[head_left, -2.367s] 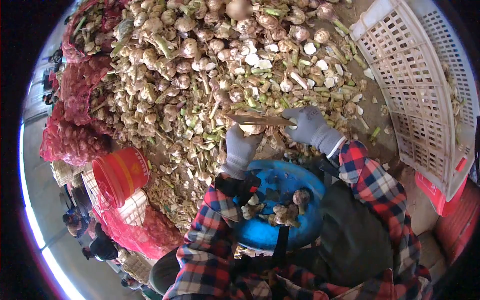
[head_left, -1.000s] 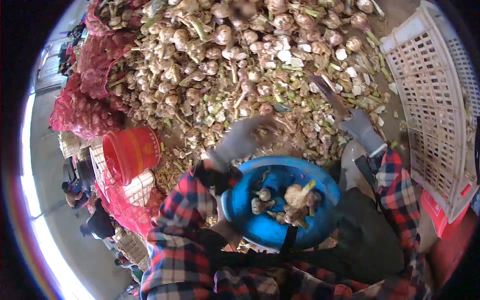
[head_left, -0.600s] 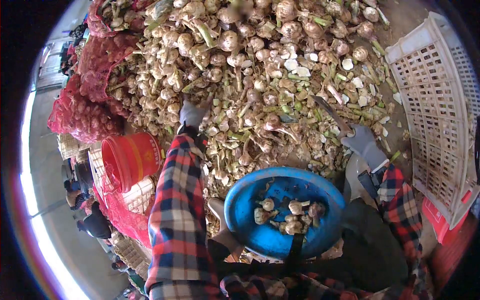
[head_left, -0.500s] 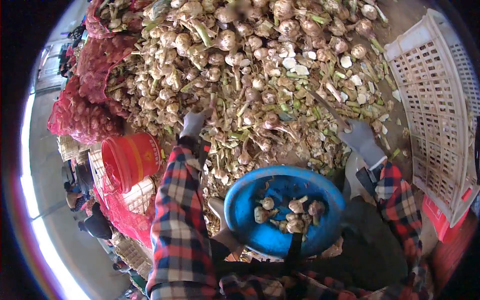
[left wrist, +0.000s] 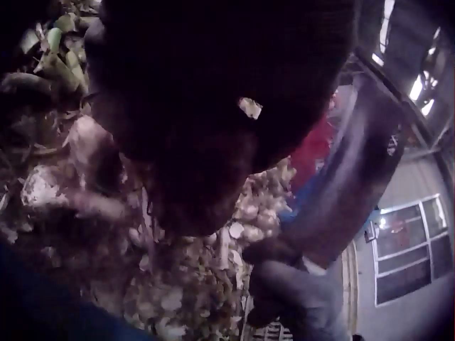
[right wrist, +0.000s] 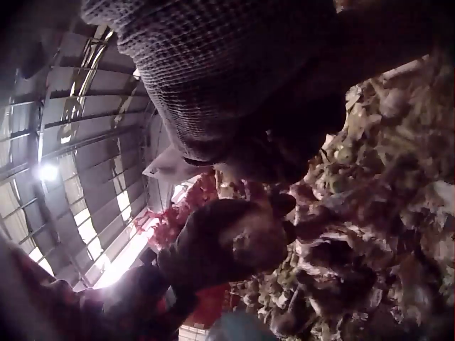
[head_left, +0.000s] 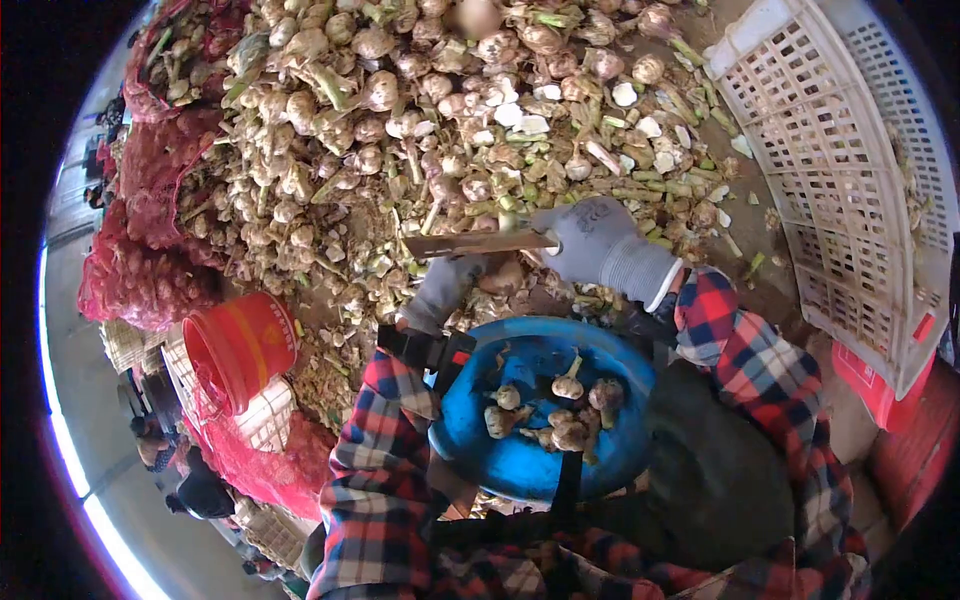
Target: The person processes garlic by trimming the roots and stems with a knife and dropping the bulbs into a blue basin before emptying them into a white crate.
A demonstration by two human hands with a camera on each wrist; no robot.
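Observation:
My gloved left hand (head_left: 440, 292) grips a garlic bulb (right wrist: 259, 241) just above the blue basin. My gloved right hand (head_left: 598, 246) holds a knife (head_left: 478, 243) by its handle, the blade lying level across the top of the left hand and bulb. From the left wrist the broad knife blade (left wrist: 348, 177) shows large, with the right hand (left wrist: 295, 291) at its lower end. Several garlic bulbs (head_left: 568, 430) lie in the blue basin (head_left: 640, 375) at my lap, one with a short stem standing apart from the cluster.
A big heap of untrimmed garlic (head_left: 330, 130) spreads in front, with cut stems and skins nearer me. At left are red mesh sacks (head_left: 150, 270) and a red bucket (head_left: 240, 350). White plastic crates (head_left: 820, 180) stand at right. Other people (head_left: 205, 490) are far left.
My left hand reached out to the heap at left and came back with a garlic bulb. The knife swung from the right over to it. A stemmed bulb now lies in the basin.

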